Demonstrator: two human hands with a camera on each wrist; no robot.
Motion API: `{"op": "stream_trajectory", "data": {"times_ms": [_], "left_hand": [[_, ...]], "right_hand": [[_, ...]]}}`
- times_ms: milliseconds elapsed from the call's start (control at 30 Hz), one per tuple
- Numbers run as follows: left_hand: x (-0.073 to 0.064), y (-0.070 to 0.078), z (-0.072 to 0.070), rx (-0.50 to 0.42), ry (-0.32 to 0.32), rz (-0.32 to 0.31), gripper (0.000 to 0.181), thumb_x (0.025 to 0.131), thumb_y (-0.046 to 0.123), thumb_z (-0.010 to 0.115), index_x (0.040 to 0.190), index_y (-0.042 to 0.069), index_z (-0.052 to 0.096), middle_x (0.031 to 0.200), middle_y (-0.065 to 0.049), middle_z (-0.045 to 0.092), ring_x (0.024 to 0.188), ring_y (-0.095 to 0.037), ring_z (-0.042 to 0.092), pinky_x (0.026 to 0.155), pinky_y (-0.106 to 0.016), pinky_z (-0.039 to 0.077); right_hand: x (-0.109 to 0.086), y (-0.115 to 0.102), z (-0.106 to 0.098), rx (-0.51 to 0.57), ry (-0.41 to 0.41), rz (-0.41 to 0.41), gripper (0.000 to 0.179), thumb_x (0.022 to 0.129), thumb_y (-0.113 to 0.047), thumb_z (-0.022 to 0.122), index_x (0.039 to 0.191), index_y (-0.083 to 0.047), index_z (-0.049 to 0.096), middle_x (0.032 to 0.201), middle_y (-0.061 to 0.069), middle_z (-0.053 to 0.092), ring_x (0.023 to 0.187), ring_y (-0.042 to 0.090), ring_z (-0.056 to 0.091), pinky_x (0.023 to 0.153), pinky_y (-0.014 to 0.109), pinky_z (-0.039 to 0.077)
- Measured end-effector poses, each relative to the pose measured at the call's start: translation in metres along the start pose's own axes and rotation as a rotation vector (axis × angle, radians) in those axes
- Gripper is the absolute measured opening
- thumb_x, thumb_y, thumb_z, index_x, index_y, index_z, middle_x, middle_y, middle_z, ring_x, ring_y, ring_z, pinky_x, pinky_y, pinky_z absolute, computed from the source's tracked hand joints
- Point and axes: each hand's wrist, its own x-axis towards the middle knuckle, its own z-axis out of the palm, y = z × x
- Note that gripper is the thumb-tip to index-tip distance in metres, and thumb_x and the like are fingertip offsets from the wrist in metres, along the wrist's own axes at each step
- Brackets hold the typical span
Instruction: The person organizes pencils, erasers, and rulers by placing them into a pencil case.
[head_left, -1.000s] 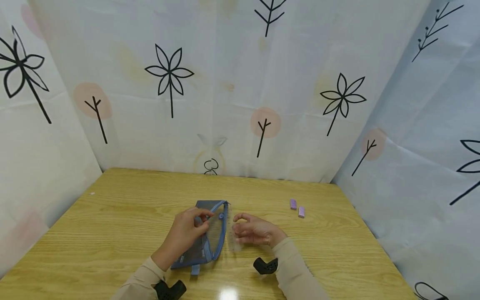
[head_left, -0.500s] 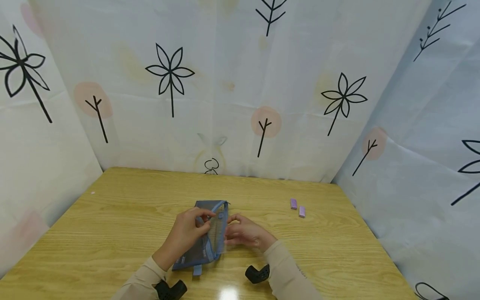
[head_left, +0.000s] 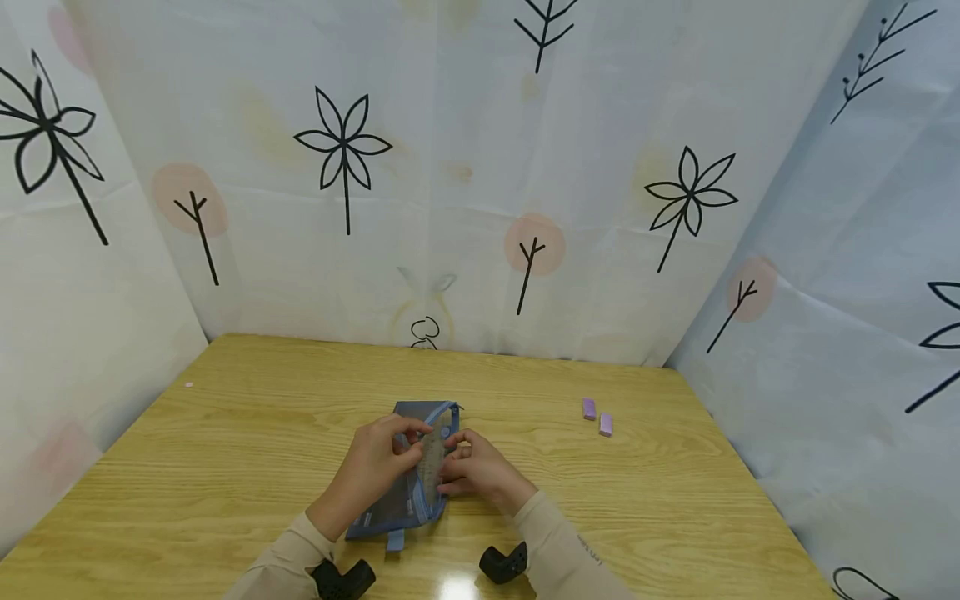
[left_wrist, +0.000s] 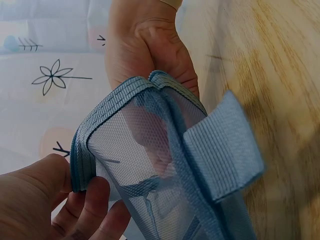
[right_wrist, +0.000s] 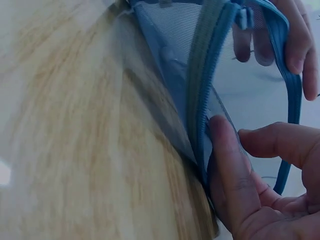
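Note:
A blue mesh zip pencil case point(head_left: 386, 498) lies on the table with its zipped mouth spread toward the right. My left hand point(head_left: 375, 457) pinches the upper edge of that mouth between thumb and fingers; the left wrist view shows the thumb on the blue zipper tape point(left_wrist: 80, 167). My right hand point(head_left: 486, 473) pinches a thin clear ruler point(head_left: 431, 468), its fingertips inside the mouth. In the right wrist view the ruler's clear edge point(right_wrist: 226, 111) shows between thumb and finger, beside the zipper teeth point(right_wrist: 202, 112). Mesh and fingers partly hide the ruler.
Two small purple blocks point(head_left: 588, 408) lie apart at the right back of the wooden table point(head_left: 285, 433). A tiny pale scrap point(head_left: 189, 385) sits at the far left. Patterned white cloth point(head_left: 450, 167) hangs behind and at both sides.
My right hand has moved left with the clear ruler, from beside the pencil case into its mouth. The left hand keeps its pinch on the edge, nearly still.

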Motion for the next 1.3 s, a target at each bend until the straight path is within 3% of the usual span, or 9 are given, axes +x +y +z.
{"op": "stream_trajectory", "data": {"times_ms": [267, 400, 867, 1033, 1200, 1300], "left_hand": [[0.0, 0.001, 0.001, -0.006, 0.0, -0.007, 0.021, 0.085, 0.003, 0.073, 0.102, 0.015, 0.076, 0.083, 0.008, 0.058, 0.059, -0.001, 0.051, 0.052, -0.022, 0.046], [0.001, 0.002, 0.0, -0.01, -0.004, -0.007, 0.022, 0.085, 0.002, 0.072, 0.102, 0.015, 0.075, 0.083, 0.008, 0.059, 0.06, -0.001, 0.052, 0.053, -0.022, 0.046], [0.001, 0.001, 0.0, -0.009, -0.007, -0.007, 0.022, 0.085, 0.002, 0.072, 0.102, 0.015, 0.075, 0.084, 0.007, 0.06, 0.06, -0.001, 0.054, 0.052, -0.022, 0.047], [0.001, 0.001, 0.0, 0.001, -0.006, 0.003, 0.021, 0.085, 0.002, 0.072, 0.102, 0.014, 0.075, 0.083, 0.007, 0.059, 0.06, -0.001, 0.052, 0.053, -0.022, 0.046], [0.002, 0.001, 0.0, 0.001, 0.004, 0.002, 0.022, 0.084, 0.002, 0.072, 0.1, 0.017, 0.076, 0.083, 0.008, 0.059, 0.06, -0.001, 0.052, 0.052, -0.022, 0.046], [0.001, 0.001, 0.0, -0.002, 0.003, -0.01, 0.022, 0.084, 0.002, 0.073, 0.1, 0.018, 0.076, 0.083, 0.008, 0.06, 0.06, -0.001, 0.052, 0.052, -0.022, 0.046]], "right_hand": [[0.001, 0.004, 0.014, -0.101, 0.138, -0.089, 0.043, 0.089, 0.004, 0.062, 0.129, 0.012, 0.05, 0.084, 0.007, 0.059, 0.071, 0.018, 0.065, 0.073, 0.039, 0.06], [0.002, 0.005, 0.018, -0.116, 0.167, -0.112, 0.04, 0.088, 0.005, 0.062, 0.127, 0.013, 0.054, 0.085, 0.008, 0.057, 0.073, 0.018, 0.066, 0.072, 0.04, 0.06], [-0.005, 0.0, 0.023, -0.2, 0.091, -0.064, 0.038, 0.09, 0.002, 0.06, 0.127, 0.008, 0.058, 0.092, 0.012, 0.065, 0.079, 0.034, 0.071, 0.068, 0.038, 0.06], [-0.002, -0.004, 0.009, -0.23, 0.112, -0.117, 0.035, 0.093, -0.003, 0.061, 0.127, 0.007, 0.059, 0.094, 0.016, 0.066, 0.08, 0.033, 0.07, 0.069, 0.039, 0.06], [0.0, -0.01, -0.022, -0.283, 0.224, -0.219, 0.034, 0.096, -0.006, 0.061, 0.127, 0.009, 0.058, 0.102, 0.025, 0.065, 0.086, 0.037, 0.069, 0.073, 0.043, 0.059], [-0.002, -0.013, -0.044, -0.287, 0.305, -0.23, 0.036, 0.096, -0.006, 0.062, 0.128, 0.009, 0.057, 0.106, 0.026, 0.064, 0.089, 0.037, 0.07, 0.076, 0.045, 0.059]]}}
